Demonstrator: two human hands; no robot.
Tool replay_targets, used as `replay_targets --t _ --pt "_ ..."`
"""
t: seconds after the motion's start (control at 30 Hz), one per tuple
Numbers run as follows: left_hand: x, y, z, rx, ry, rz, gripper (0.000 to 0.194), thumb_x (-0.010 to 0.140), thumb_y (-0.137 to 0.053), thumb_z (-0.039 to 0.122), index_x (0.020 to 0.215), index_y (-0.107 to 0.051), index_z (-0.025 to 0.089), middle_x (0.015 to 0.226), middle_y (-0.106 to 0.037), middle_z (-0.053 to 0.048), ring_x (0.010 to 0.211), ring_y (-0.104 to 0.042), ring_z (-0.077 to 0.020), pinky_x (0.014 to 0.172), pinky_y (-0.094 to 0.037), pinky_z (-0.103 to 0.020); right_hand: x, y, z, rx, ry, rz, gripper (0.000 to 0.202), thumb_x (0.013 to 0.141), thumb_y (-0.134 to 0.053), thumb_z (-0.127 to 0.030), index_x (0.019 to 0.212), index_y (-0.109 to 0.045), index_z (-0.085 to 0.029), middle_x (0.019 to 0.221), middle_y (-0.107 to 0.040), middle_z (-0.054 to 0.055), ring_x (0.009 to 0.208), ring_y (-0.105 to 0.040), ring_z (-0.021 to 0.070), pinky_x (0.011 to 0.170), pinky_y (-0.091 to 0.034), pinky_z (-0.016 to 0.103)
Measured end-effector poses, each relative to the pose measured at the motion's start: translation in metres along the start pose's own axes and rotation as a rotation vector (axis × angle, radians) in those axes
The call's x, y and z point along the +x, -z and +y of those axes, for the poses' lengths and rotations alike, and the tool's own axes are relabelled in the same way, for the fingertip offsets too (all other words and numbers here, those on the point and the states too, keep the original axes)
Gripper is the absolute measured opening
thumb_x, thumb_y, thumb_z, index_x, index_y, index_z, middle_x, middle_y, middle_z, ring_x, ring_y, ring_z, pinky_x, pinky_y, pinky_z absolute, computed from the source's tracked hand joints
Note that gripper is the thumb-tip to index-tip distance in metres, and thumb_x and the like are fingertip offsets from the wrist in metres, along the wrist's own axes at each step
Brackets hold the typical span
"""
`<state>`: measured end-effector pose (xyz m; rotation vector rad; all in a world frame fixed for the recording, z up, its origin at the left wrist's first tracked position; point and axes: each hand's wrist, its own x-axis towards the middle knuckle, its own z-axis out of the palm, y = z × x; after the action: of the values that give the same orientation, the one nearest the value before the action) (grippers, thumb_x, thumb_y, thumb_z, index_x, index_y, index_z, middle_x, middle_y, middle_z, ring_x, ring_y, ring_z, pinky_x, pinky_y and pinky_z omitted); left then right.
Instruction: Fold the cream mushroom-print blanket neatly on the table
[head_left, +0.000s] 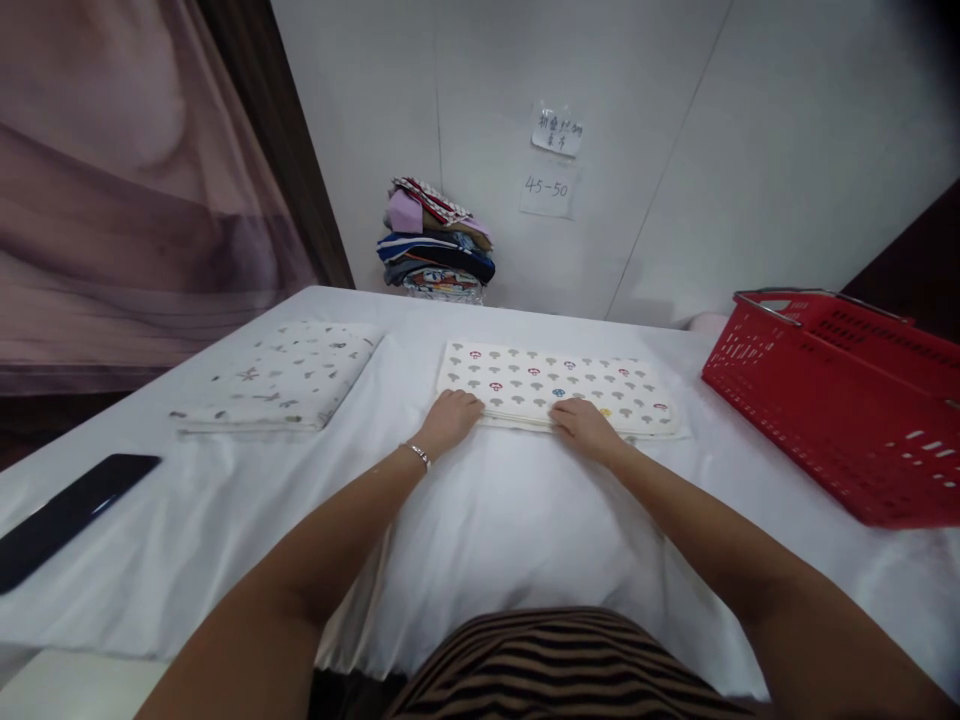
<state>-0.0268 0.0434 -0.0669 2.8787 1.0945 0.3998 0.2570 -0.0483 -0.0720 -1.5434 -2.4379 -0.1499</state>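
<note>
A white cloth with a mushroom print (pixel 525 385) lies folded into a long rectangle in front of me. My left hand (pixel 452 418) is closed on its near edge, toward the left corner, and a bracelet circles that wrist. Farther right along the same edge, my right hand (pixel 585 425) pinches the cloth's layers, with the fingertips resting on top. To the left lies a second folded white cloth (pixel 281 375) with a small scattered print, apart from both hands.
A red plastic basket (pixel 832 400) with a metal handle stands at the right. A dark phone-like slab (pixel 71 510) lies on the left of the white-covered table (pixel 225 500). Behind the table rises a stack of folded fabrics (pixel 435 245) against the wall (pixel 630 130).
</note>
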Motion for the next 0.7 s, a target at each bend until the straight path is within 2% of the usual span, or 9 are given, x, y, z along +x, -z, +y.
replay_targets --t 0.13,0.3,0.47,0.57,0.7 --pt "-0.002 -0.001 0.000 -0.078 -0.005 0.014 0.028 0.089 -0.041 0.021 0.109 -0.061 0.026 0.100 -0.064 -0.007 0.097 -0.054 -0.0218 0.087 -0.035 -0.036 0.001 0.001 -0.007 -0.105 0.028 -0.018 0.026 0.089 -0.041 -0.017 0.108 -0.060 -0.018 0.107 -0.059 0.011 0.094 -0.049 0.0244 0.081 -0.037 0.037" --pt "0.000 -0.002 0.002 0.051 -0.075 -0.010 0.040 0.086 -0.037 0.010 0.120 -0.053 0.023 0.097 -0.063 -0.009 0.093 -0.054 -0.0228 0.083 -0.034 -0.037 0.004 -0.002 -0.012 -0.151 0.015 -0.100 0.033 0.086 -0.041 -0.010 0.114 -0.057 -0.015 0.104 -0.060 0.012 0.091 -0.051 0.0234 0.078 -0.037 0.034" --pt "0.004 -0.002 0.001 0.202 -0.142 -0.020 0.038 0.079 -0.038 -0.001 0.108 -0.055 0.018 0.091 -0.061 -0.009 0.086 -0.053 -0.0213 0.076 -0.034 -0.035 0.008 0.000 -0.006 -0.110 -0.013 -0.157 0.038 0.091 -0.037 -0.016 0.125 -0.053 -0.015 0.110 -0.062 0.013 0.096 -0.055 0.0239 0.080 -0.042 0.034" --pt "-0.001 -0.003 0.000 0.269 -0.178 0.016 0.028 0.083 -0.037 0.002 0.098 -0.056 0.015 0.088 -0.060 -0.009 0.083 -0.053 -0.0209 0.073 -0.035 -0.034 0.006 0.003 -0.003 -0.055 -0.039 -0.167 0.036 0.095 -0.035 -0.022 0.124 -0.055 -0.018 0.115 -0.061 0.011 0.102 -0.055 0.0228 0.082 -0.045 0.033" --pt "-0.009 -0.009 -0.002 0.306 -0.204 0.038 0.022 0.086 -0.038 0.006 0.096 -0.056 0.016 0.091 -0.060 -0.008 0.084 -0.052 -0.0207 0.073 -0.036 -0.034 0.004 0.003 -0.002 -0.030 -0.023 -0.169 0.036 0.093 -0.037 -0.020 0.122 -0.058 -0.019 0.120 -0.059 0.011 0.106 -0.054 0.0225 0.087 -0.045 0.034"
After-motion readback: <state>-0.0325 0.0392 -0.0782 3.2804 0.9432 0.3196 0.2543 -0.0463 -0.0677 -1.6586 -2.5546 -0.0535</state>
